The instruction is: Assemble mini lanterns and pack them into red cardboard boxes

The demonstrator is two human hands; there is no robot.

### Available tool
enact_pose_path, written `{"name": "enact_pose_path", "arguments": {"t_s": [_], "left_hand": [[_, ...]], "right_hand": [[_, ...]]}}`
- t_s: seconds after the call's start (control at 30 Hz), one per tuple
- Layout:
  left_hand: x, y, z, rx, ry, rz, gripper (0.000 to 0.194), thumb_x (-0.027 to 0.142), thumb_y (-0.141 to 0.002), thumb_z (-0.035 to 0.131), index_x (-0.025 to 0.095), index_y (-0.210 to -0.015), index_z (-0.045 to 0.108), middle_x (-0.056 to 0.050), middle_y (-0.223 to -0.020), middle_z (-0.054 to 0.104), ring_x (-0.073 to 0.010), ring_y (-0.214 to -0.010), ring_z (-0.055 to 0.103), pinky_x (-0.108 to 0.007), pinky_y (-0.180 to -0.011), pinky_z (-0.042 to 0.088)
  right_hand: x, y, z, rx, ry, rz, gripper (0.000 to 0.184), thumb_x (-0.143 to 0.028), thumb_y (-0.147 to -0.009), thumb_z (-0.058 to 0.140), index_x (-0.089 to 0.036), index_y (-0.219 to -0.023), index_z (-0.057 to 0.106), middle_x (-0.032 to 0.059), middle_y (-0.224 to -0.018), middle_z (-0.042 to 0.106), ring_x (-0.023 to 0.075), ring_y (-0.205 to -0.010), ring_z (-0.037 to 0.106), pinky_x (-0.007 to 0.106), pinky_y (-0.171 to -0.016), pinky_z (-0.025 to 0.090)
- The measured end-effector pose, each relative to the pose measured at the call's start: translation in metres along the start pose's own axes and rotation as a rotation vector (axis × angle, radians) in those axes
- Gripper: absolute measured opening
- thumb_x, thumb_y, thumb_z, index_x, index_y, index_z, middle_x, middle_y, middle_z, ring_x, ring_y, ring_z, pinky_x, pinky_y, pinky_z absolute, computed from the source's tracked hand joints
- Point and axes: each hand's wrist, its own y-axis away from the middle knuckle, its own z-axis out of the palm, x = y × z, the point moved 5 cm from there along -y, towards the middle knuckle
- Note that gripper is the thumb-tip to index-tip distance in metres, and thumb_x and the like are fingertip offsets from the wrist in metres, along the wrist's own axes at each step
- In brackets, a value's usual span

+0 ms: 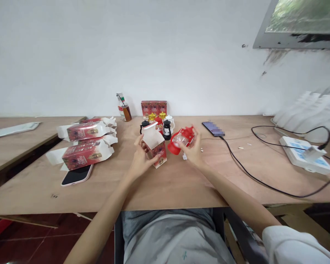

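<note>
My left hand [140, 158] grips a small red carton [156, 147] with its white top flaps open, tilted toward the right over the wooden table [181, 183]. My right hand [193, 149] holds a small red toy lantern [181, 139] on its side, its red base close to the carton's mouth. Just behind them stand several small lanterns [161, 124] in black, gold, red and white. Three shut red cartons [153, 107] stand in a row against the wall.
Flat, open-ended red cartons [85, 146] are piled at the left, over a phone with a pink case [76, 176]. A second phone [213, 128] lies at the right with a black cable [264, 183] running to a white power strip [305, 157]. A small bottle [124, 108] stands by the wall.
</note>
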Motion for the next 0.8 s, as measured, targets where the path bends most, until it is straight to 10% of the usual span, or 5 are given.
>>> {"name": "enact_pose_path", "arguments": {"t_s": [0.33,0.8], "left_hand": [[0.014,0.004,0.013,-0.08,0.128,-0.013,0.077,0.032,-0.074,0.07,0.023,-0.127,0.015,-0.016,-0.13,0.047,-0.0241,-0.107,0.062,-0.043,-0.087,0.055],[0.003,0.007,0.016,-0.077,0.086,-0.025,0.079,0.031,-0.075,0.069,0.024,-0.129,0.012,-0.017,-0.133,0.044,-0.0213,-0.102,0.064,-0.042,-0.087,0.054]], "right_hand": [[-0.069,-0.041,0.052,-0.282,-0.169,-0.033,0.077,-0.055,-0.079,0.058,-0.035,-0.141,0.017,0.0064,-0.131,0.049,0.022,-0.112,0.055,0.045,-0.098,0.048],[-0.067,-0.034,0.055,-0.502,0.412,-0.136,0.045,-0.031,-0.068,0.073,-0.023,-0.105,0.049,0.0053,-0.106,0.061,0.0236,-0.098,0.057,0.041,-0.085,0.045]]}}
